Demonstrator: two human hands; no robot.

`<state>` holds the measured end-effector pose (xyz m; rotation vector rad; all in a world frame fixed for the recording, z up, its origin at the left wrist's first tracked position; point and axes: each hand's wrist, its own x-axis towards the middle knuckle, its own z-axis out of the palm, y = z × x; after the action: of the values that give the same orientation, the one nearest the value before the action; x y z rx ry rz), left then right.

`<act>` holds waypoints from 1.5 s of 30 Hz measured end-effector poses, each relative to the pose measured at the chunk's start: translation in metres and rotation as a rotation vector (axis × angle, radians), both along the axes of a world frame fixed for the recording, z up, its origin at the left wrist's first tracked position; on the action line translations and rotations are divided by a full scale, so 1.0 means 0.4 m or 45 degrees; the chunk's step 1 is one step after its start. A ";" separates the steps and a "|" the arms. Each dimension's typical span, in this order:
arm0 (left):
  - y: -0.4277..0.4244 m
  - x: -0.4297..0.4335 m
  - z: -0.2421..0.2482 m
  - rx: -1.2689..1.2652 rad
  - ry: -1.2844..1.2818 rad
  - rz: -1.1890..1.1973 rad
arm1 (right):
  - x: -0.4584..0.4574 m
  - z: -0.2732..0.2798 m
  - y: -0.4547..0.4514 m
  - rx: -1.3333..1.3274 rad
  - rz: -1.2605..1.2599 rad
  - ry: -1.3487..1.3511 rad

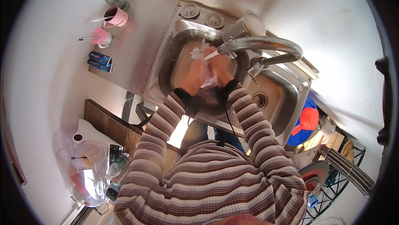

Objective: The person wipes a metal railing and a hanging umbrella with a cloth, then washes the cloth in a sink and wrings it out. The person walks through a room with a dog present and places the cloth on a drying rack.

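Water runs from a curved metal faucet into the left basin of a stainless steel double sink. Both my hands are in that basin under the stream, blurred by motion and splashing. Between them is a pale pink-purple cloth, bunched up. My left hand grips its left side, and my right hand holds it from the right, just below the spout. The fingertips are partly hidden by the water and the spout. Dark bands circle both wrists, below striped sleeves.
A metal cup stands behind the basin beside sink strainers. On the left counter are a pink mug, a pink-and-white cup with a toothbrush, and toothpaste tubes. A red dipper lies on a blue basin at right.
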<state>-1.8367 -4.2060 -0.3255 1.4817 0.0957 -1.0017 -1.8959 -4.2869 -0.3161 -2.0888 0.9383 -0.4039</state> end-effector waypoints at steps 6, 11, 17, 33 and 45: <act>-0.043 0.019 0.033 -0.257 0.116 0.162 | -0.056 -0.001 0.026 0.233 0.371 -0.041; -0.030 0.010 0.064 -0.094 0.011 -0.304 | -0.048 -0.112 -0.069 0.247 -0.098 -0.206; 0.046 0.064 0.010 -0.002 -0.518 -0.291 | -0.101 -0.052 -0.053 0.340 0.407 -0.066; 0.128 0.089 0.099 -0.499 -0.032 -0.168 | -0.106 -0.069 -0.089 1.155 0.322 -0.624; 0.036 -0.019 -0.049 -0.249 0.427 0.226 | -0.012 0.100 0.035 -0.391 0.012 0.061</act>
<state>-1.8444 -4.1916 -0.3452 1.0984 0.3543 -1.0739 -1.9006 -4.2729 -0.2761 -2.3885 0.9416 -0.5220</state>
